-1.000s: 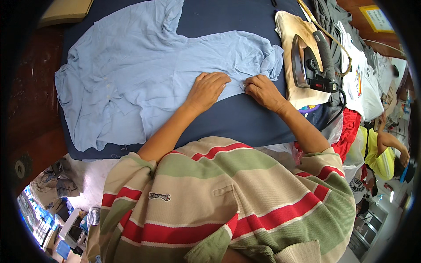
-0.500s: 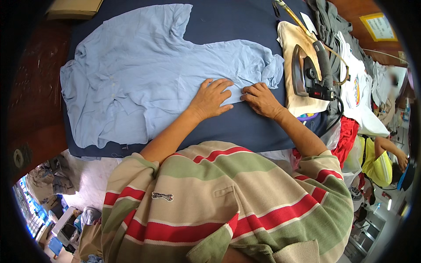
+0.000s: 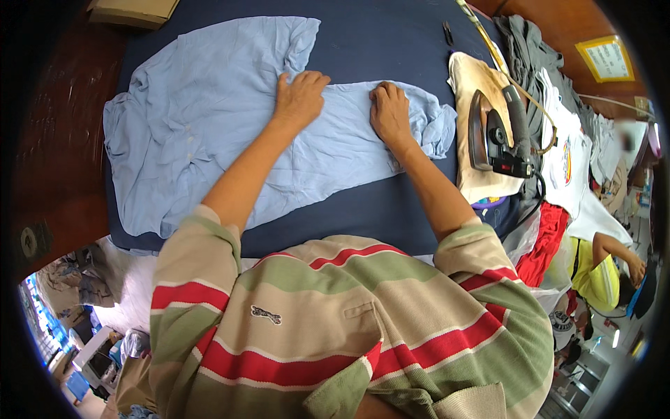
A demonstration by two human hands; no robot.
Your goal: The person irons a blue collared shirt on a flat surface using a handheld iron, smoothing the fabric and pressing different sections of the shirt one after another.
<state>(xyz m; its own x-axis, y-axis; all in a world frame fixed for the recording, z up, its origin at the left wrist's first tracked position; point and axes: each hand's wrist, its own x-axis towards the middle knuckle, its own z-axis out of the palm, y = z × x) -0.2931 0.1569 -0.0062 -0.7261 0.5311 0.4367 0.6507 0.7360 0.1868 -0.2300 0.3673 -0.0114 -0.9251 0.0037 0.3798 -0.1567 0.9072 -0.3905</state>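
Note:
A light blue button-up shirt [image 3: 230, 119] lies spread and creased on the dark navy table cover, one sleeve stretched to the right. My left hand [image 3: 301, 99] rests on it near the underarm, thumb apart from the fingers. Farther along that sleeve, my right hand [image 3: 392, 115] has its fingers bent over the upper edge, closed on the cloth; its fingertips are partly hidden. To the right of the cuff, a black clothes iron [image 3: 499, 133] sits on a folded cream cloth [image 3: 469, 77].
Grey garments [image 3: 520, 49] and a white printed shirt [image 3: 562, 140] are piled beyond the iron. Small dark snips [image 3: 447, 33] lie at the back. A cardboard box [image 3: 136, 10] stands back left. At right, another person in a yellow top [image 3: 597, 276] is near red fabric [image 3: 544, 244].
Both hands have moved away from me, from the sleeve's near edge to its far edge. My left hand has also shifted left. The shirt's near edge lies flatter.

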